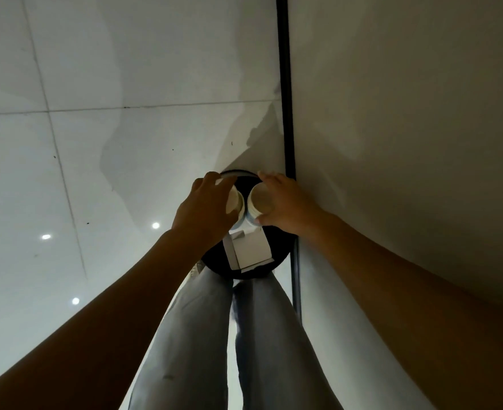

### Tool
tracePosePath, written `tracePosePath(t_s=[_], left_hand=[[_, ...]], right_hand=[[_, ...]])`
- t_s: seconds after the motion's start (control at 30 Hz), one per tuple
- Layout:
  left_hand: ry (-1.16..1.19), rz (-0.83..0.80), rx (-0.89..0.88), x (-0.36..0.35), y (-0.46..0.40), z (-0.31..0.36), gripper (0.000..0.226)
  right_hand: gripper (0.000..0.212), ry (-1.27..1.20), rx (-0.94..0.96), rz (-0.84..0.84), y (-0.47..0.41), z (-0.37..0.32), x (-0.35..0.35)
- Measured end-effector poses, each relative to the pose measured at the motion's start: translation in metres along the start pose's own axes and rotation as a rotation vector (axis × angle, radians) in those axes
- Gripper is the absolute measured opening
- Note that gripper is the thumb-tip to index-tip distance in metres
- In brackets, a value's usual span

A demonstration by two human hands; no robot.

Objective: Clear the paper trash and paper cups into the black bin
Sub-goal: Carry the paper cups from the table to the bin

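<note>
A round black bin (280, 247) stands on the floor right below me, against the wall. Inside it lies a white paper box (251, 251) with an open flap. My left hand (206, 211) grips a paper cup (235, 201) over the bin's mouth, its opening turned toward me. My right hand (285, 202) holds a second paper cup (261, 201) beside the first, also above the bin. The two cups nearly touch. The bin's far rim shows just past my fingers.
A white wall (407, 143) with a black vertical strip (285, 84) runs along the right, close to the bin. Glossy light floor tiles (81, 173) spread to the left. My legs in grey jeans (203, 335) stand directly in front of the bin.
</note>
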State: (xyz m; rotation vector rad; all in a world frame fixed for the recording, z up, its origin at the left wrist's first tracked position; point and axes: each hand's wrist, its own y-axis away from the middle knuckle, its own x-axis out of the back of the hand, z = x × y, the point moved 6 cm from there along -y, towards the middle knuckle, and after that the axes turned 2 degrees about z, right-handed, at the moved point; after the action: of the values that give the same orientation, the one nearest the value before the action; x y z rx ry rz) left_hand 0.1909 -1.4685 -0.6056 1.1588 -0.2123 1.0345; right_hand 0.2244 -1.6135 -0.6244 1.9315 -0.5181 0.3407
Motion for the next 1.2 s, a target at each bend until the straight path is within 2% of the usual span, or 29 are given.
tracePosePath(t_s=[0.17,0.33,0.5,0.67,0.9,1.2], left_hand=[[-0.047,-0.092,-0.014,-0.031,-0.007,-0.002,0.075],[-0.095,-0.034,-0.015,-0.03,0.001,0.001,0.086],[-0.083,0.047,-0.006,0.007,0.045,0.014,0.075],[-0.123,0.127,-0.021,0.074,0.127,0.029,0.066],[-0.161,0.229,0.072,0.175,0.263,0.039,0.065],[0.02,0.515,0.414,0.232,0.468,0.015,0.061]], right_hand=[[0.101,-0.035,-0.003,0.019,0.012,0.009,0.003],[0.096,-0.053,0.022,0.073,0.029,0.004,0.01],[0.085,0.02,0.067,0.141,0.066,-0.026,0.024],[0.076,0.176,0.127,0.193,0.128,-0.092,0.048],[0.07,0.365,0.295,0.214,0.24,-0.223,0.081],[0.069,0.705,0.658,0.156,0.363,-0.372,0.055]])
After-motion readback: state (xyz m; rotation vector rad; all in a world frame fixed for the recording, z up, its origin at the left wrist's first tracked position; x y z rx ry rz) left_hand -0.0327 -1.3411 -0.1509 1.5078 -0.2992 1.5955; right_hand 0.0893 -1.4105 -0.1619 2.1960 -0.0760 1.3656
